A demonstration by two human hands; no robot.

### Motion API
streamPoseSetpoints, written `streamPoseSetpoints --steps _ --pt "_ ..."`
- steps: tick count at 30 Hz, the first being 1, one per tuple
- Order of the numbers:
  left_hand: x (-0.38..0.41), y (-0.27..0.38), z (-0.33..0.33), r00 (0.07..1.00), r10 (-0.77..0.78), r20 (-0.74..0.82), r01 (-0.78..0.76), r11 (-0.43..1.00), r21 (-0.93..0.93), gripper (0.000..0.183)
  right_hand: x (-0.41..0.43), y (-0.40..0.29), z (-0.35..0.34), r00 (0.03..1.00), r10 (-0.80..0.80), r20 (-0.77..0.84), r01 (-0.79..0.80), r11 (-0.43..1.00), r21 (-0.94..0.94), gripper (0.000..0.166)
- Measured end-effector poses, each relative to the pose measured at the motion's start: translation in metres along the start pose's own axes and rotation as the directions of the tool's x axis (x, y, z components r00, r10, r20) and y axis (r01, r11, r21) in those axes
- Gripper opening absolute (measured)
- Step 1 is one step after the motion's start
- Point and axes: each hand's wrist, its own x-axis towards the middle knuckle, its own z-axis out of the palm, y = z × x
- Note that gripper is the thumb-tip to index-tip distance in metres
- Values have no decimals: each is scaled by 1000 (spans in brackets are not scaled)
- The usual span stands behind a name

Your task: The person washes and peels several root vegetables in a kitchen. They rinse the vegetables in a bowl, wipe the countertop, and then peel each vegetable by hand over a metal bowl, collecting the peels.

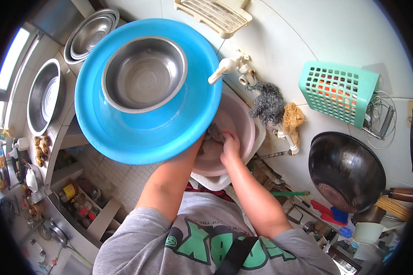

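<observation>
My right hand [231, 146] is down inside a pale pink plastic basin [247, 127], with its fingers closed on a wet, dark grey piece that looks like a rag [214, 132]. Cloudy water [223, 115] stands in this basin. My left forearm reaches in from the other side, but the rim of a large blue plastic basin [124, 144] hides the left hand. Inside the blue basin a stainless steel bowl [146, 77] rests, bare within. The blue basin overlaps the pink one from above and covers part of it.
A white tap [223, 68] juts over the basins. Steel wool [268, 101] and a tan mesh scrubber [292, 118] hang beside it. A green basket [337, 92] and black wok [346, 172] are on the right wall. Steel bowls [93, 36] and a steel basin [44, 98] sit left.
</observation>
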Motion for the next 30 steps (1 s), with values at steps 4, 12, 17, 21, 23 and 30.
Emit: streamPoseSetpoints --steps 4,12,17,21,23,30 --pt "-17 7 8 981 -98 166 125 980 -157 44 14 21 10 912 357 199 -397 891 220 47" --pt "-30 42 6 995 -68 68 76 990 -116 55 16 -11 39 889 177 422 -344 867 361 43" --pt "3 4 -11 1000 24 16 -23 998 -57 54 -6 -2 11 970 212 119 -217 976 31 48" --pt "-22 12 -2 996 -54 70 65 982 -176 53 -15 -15 33 915 327 237 -379 899 221 43" --pt "-31 25 -1 989 -73 128 107 954 -279 53 3 -12 38 865 245 438 -376 894 243 46" --pt "-36 32 -29 996 12 92 24 924 -381 35 108 1 6 938 -3 347 66 983 -170 37"
